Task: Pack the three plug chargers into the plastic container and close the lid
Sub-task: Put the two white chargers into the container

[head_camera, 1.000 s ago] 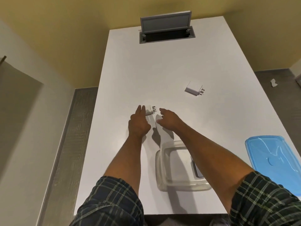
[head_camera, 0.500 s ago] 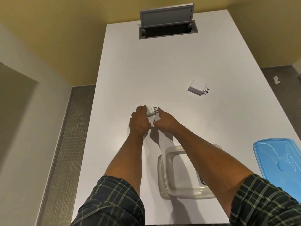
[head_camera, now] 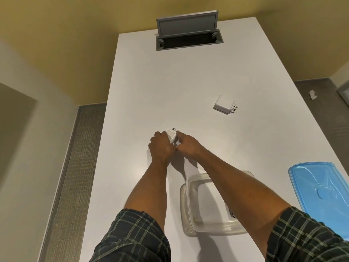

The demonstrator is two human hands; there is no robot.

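White plug charger (head_camera: 172,136): gripped by left hand (head_camera: 160,146), right hand (head_camera: 187,145) pinching its pin end; pins point away. Plastic container (head_camera: 190,208) lies nearer the body, right of the left forearm.

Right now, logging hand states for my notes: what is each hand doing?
Left hand: grips the small charger.
Right hand: pinches the same charger's plug end.

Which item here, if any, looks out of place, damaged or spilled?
Nothing looks damaged or spilled. The only stray item is a small white scrap on the floor right of the table. One charger lies flat, and the lid rests beside the open container.
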